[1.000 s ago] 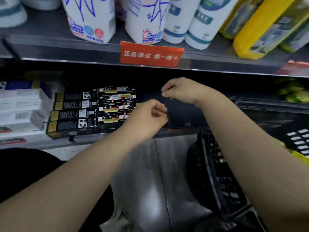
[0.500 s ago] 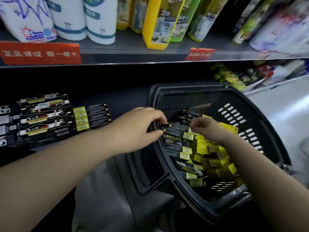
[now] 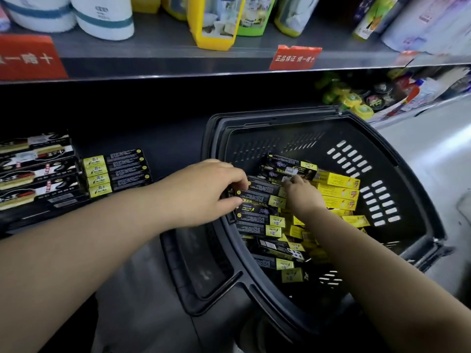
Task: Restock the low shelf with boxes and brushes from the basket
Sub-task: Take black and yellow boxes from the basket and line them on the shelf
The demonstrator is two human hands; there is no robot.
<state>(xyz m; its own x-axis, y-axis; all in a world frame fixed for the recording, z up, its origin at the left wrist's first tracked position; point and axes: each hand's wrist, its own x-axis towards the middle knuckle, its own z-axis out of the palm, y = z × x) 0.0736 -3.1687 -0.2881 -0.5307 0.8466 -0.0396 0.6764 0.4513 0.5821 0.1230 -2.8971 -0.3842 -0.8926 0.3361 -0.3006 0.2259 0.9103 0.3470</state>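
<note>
Low shelf (image 3: 175, 138), far L: brush packs (image 3: 35, 171) are lying stacked, long sides fwd. Just beside them, to the R, four black-and-yellow cartons (image 3: 117, 171) are sitting in a neat stack, yellow ends to the L.

L hand (image 3: 204, 192) is reaching over the basket's L rim. Thumb and curled fingers are pinching the black end of a held box (image 3: 262, 198) at the top of the pile.

R hand (image 3: 303, 194) is reaching inside the basket with fingers close together, tips touching a labelled black box (image 3: 288, 170). Cannot tell whether it is gripping.

Black plastic basket (image 3: 382, 154) is sitting in front of the shelf, holding a loose heap of boxes (image 3: 336, 193), approx. half showing yellow faces.
</note>
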